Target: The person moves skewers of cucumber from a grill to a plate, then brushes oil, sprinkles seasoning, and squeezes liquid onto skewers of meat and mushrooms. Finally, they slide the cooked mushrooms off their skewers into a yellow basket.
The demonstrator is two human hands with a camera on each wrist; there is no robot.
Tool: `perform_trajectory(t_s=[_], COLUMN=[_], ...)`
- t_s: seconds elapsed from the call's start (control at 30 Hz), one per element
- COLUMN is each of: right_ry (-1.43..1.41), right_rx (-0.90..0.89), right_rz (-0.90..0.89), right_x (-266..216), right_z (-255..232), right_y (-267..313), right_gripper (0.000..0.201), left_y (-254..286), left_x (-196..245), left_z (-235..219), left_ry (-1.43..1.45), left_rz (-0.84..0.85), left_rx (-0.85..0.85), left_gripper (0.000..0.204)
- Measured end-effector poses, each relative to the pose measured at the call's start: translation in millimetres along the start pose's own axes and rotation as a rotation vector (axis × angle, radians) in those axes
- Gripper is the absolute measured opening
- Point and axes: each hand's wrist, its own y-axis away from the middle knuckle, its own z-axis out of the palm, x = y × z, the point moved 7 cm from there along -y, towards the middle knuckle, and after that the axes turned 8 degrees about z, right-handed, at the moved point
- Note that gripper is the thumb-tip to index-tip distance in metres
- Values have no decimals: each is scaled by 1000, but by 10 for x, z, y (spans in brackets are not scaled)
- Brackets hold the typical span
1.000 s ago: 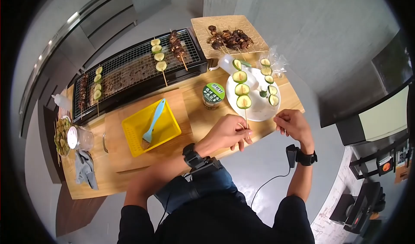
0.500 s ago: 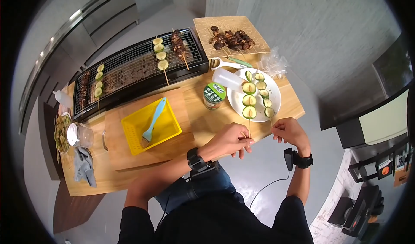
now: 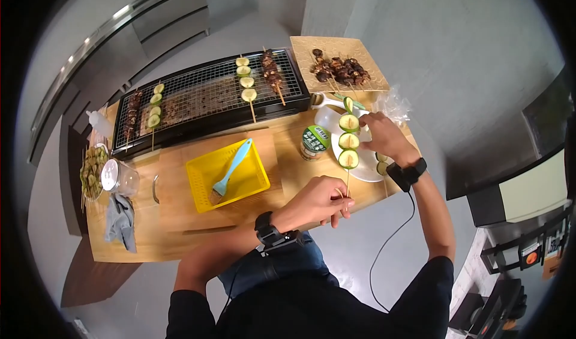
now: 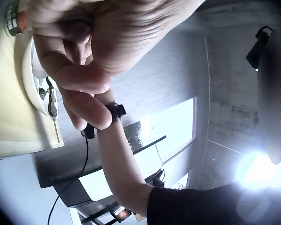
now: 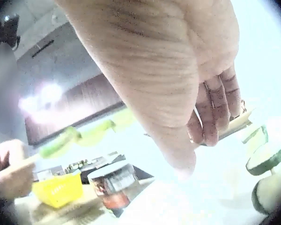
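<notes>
My left hand (image 3: 324,201) pinches the bare end of a skewer of green-rimmed, pale vegetable slices (image 3: 348,158), like zucchini or cucumber. In the right wrist view this skewer (image 5: 61,143) slants up from the left hand (image 5: 11,164). My right hand (image 3: 387,136) reaches over the white plate (image 3: 367,174), its fingertips near the held skewer's upper slices, with loosely bent fingers and nothing visible in them. A second slice skewer (image 3: 382,167) lies on the plate, partly hidden beneath the right wrist. In the left wrist view, the left hand's (image 4: 79,56) own fingers hide the stick.
A black grill (image 3: 198,102) carries meat and vegetable skewers. Right of it stands a tan square tray (image 3: 306,48) with browned skewers. A green-lidded jar (image 3: 315,141), white bottle (image 3: 324,117), yellow basket (image 3: 255,180) with a blue brush (image 3: 237,162), clear jar (image 3: 123,177) and grey cloth (image 3: 121,225) share the table.
My right hand has let go of the second skewer's stick and moved forward and left over the plate. The left hand keeps its skewer, and the head view has shifted slightly.
</notes>
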Motion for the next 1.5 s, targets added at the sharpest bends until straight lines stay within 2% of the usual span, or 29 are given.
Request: perform_trajectory(t_s=[0.03,0.1,0.2,0.33,0.43,0.5,0.53,0.63,0.67,0.8,0.9,0.97,1.07,1.1,1.17,1.33,1.5], right_ry=[0,14,-127,-154,-70,90,125,220,217,349,453,439,480,480,600,541,530], right_rx=[0,-110,-108,-49,-38,-182,-180,-193,-156,-165,-240,-210,-230,-228,-339,-302,-207], right_rz=[-14,89,143,164,70,14,-74,-132,-200,-200,-145,-195,-161,-154,-157,-254,-303], right_x=[-17,65,18,40,-42,-215,-304,-548,-624,-730,-748,-840,-823,-843,-936,-955,-1001], right_z=[59,228,77,-279,-572,-668,-703,-793,-831,-734,-692,-777,-536,-461,-221,-18,-58], right_y=[-69,-162,-326,-673,-1002,-1160,-1220,-1322,-1320,-1410,-1438,-1392,-1433,-1441,-1433,-1508,-1464], right_gripper=[40,48,48,51,52,47,45,44,43,44,44,29,39,39,33,30,31], left_y=[56,161,280,349,308,269,249,153,131,34,-57,-129,-247,-287,-336,-459,-689], left_x=[58,114,125,134,53,-24,-56,-169,-209,-219,-226,-275,-378,-399,-441,-479,-675], left_z=[-30,-81,-107,-90,-32,4,22,82,102,106,110,124,151,167,151,259,409], left_ry=[-18,-31,-50,-38,-22,-13,-20,-11,4,1,-8,-5,32,28,27,12,77], left_rz=[31,62,13,-14,-20,-31,-44,-84,-114,-113,-106,-81,-116,-116,-139,-138,-145], left_rx=[31,73,50,30,-1,-13,-24,-56,-76,-62,-35,-26,-18,-25,14,-14,-40], left_gripper=[22,23,22,22,22,22,22,21,20,21,22,24,24,24,25,27,27])
